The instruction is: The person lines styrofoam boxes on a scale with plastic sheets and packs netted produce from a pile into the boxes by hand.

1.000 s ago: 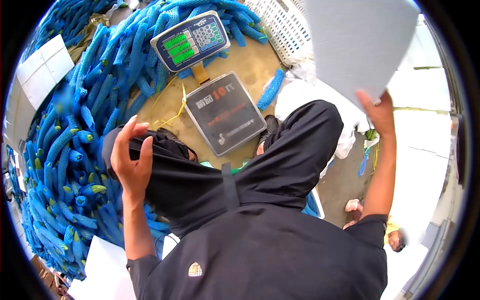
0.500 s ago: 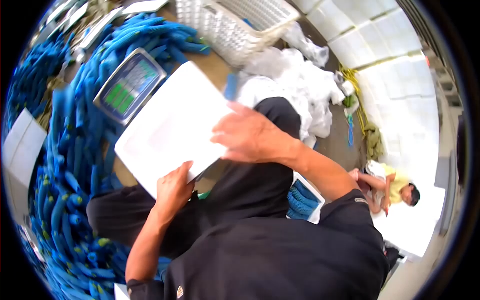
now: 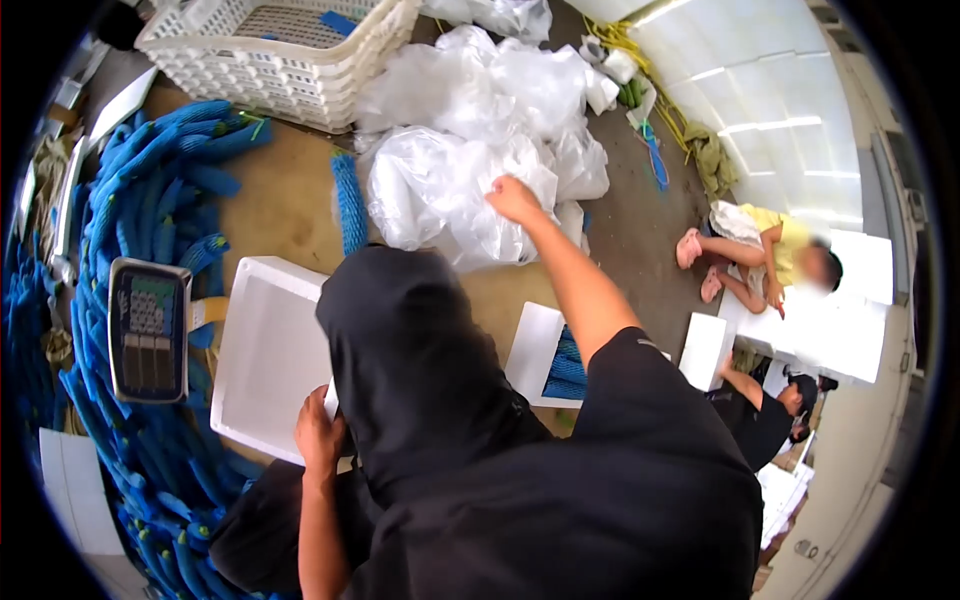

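A white foam box (image 3: 270,350) with nothing inside stands upright beside my knee, where the scale's platform is hidden. My left hand (image 3: 320,432) grips the near right edge of this box. Over a heap of clear plastic bags (image 3: 430,185), my right hand (image 3: 515,199) is closed at the bags' right side, its fingers pinched on the thin plastic. Left of the box is the scale's display (image 3: 149,330), joined to a yellowish post. One blue-netted vegetable (image 3: 349,205) lies just left of the bags.
Blue-netted vegetables (image 3: 150,440) are piled along the left. A white crate (image 3: 290,75) stands at the top. Right of my knee is another foam box (image 3: 535,345) holding netted pieces. Two people (image 3: 790,250) (image 3: 760,415) are at the right beside white foam boxes.
The view has swung to the right. The white box, earlier lifted above the scale, now sits lower with its hollow facing up. My right hand has left it and reached the plastic bags.
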`<state>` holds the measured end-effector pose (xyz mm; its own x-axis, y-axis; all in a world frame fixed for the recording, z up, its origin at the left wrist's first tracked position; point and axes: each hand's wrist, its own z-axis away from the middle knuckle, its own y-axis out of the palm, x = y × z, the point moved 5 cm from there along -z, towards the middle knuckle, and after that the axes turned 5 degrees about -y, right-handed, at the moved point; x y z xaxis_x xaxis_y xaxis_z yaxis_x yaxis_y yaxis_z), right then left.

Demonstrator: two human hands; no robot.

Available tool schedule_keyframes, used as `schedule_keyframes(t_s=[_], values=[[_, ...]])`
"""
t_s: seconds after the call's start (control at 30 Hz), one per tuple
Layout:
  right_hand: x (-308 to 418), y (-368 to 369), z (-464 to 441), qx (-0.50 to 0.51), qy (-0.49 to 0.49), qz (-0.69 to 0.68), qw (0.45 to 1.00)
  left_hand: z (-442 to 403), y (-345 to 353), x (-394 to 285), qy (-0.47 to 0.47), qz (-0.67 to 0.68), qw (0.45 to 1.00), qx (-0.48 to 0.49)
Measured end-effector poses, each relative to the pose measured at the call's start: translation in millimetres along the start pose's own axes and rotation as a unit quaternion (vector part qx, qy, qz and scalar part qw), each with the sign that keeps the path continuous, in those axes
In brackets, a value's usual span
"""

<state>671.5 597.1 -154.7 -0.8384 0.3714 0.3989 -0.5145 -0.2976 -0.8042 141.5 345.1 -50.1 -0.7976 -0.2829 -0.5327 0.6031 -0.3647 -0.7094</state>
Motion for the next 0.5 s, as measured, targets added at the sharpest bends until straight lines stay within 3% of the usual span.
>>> schedule_keyframes(t_s=[0.07, 0.23, 0.3, 0.4, 0.43, 0.47, 0.5], values=[[12.2, 13.5, 37.9, -0.045, 0.076, 0.148, 0.985, -1.2, 6.2, 5.9, 0.043, 0.003, 0.999, -0.012], [-16.9, 25.4, 49.4, -0.227, 0.106, 0.023, 0.968, -4.2, -1.2, -10.6, 0.061, 0.016, 0.997, -0.045], [-33.4, 13.7, 45.6, -0.33, 0.171, -0.081, 0.925, -4.3, -3.0, -16.3, 0.054, 0.026, 0.998, -0.034], [-62.6, -10.1, 54.4, -0.379, 0.228, -0.037, 0.896, -7.2, -1.1, -15.1, 0.053, 0.015, 0.998, -0.029], [-78.0, -14.1, 55.7, -0.4, 0.2, -0.03, 0.894, -6.8, -0.6, -14.3, 0.054, 0.017, 0.998, -0.03], [-108.3, -10.6, 47.3, -0.396, 0.208, -0.22, 0.867, -5.5, -0.3, -12.7, 0.055, 0.019, 0.998, -0.03], [-137.9, -12.8, 42.5, -0.387, 0.247, -0.268, 0.847, -4.8, 1.0, -10.2, 0.055, 0.02, 0.998, -0.032]])
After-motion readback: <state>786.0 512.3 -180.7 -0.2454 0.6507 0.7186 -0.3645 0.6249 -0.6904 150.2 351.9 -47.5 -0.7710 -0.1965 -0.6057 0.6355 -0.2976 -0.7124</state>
